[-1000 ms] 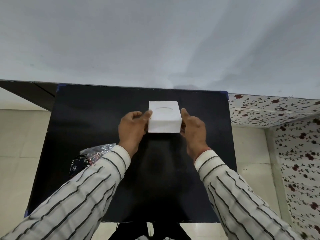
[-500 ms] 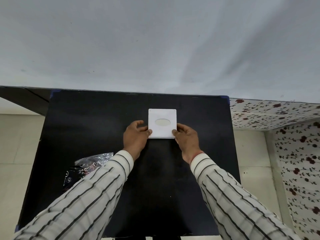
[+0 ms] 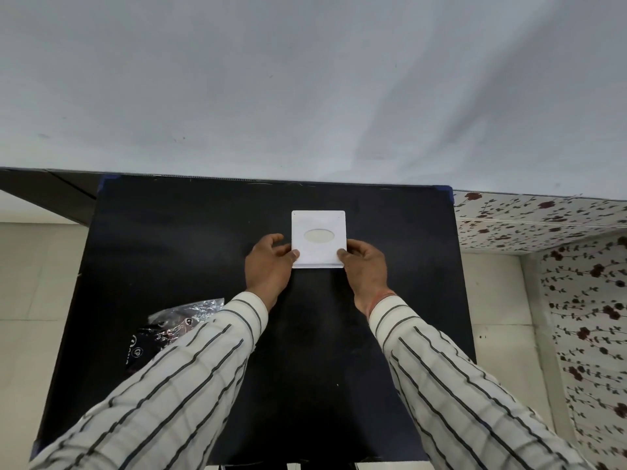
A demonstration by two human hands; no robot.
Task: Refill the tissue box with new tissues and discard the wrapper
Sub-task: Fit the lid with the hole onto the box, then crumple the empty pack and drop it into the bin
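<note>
A white square tissue box (image 3: pixel 319 222) with an oval slot in its top stands on the black table (image 3: pixel 190 232), near the far middle. My left hand (image 3: pixel 268 262) grips its near left corner, thumb on the top face. My right hand (image 3: pixel 364 266) grips the near right corner the same way. A crumpled clear and black plastic wrapper (image 3: pixel 163 330) lies on the table at the near left, partly hidden behind my left sleeve. No tissue sticks out of the slot.
A plain white wall rises right behind the table's far edge. A surface with a red flower pattern (image 3: pixel 543 218) stands to the right of the table. Pale tiled floor (image 3: pixel 30 283) shows on both sides.
The box has been lowered onto the table, top face up. My hands slid from its sides to its near corners. The view has tipped down a little.
</note>
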